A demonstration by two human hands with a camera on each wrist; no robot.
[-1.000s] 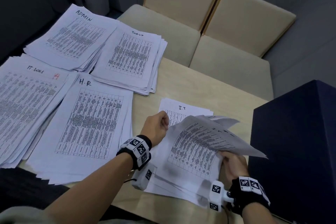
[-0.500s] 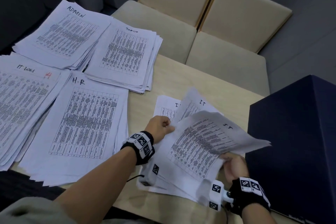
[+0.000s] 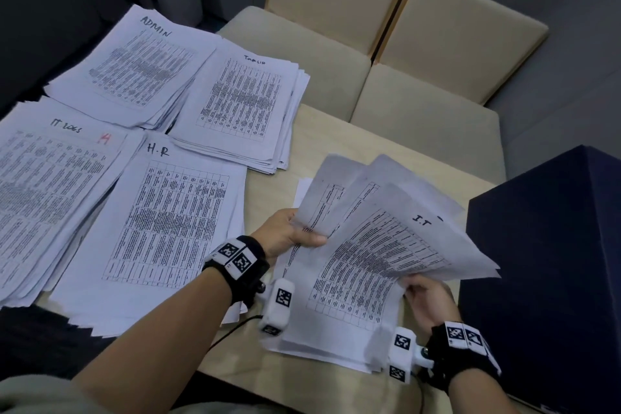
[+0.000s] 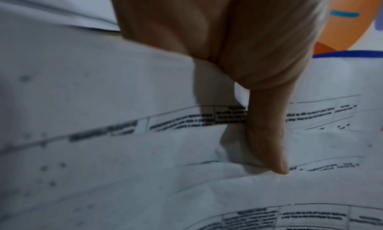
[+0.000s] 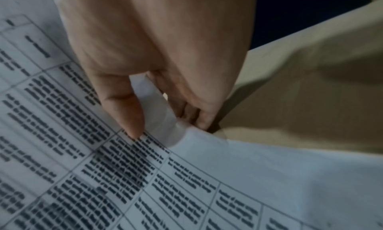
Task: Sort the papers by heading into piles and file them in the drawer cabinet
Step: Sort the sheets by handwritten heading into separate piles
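Over on the left we've got four sorted piles laid flat with headings showing, so each heading reads at a glance: IT Logs pile (image 3: 50, 185), ADMIN pile (image 3: 134, 67), H.R pile (image 3: 161, 222) and the Task List pile (image 3: 242, 104). Our left hand (image 3: 289, 239) pinches a couple of lifted sheets (image 3: 336, 191), probably to fan them apart. Our right hand (image 3: 430, 299) grips the edge of the I.T sheet (image 3: 386, 255), raised off the I.T stack (image 3: 319, 343). The dark cabinet (image 3: 551, 279) sits just beside it, far right.
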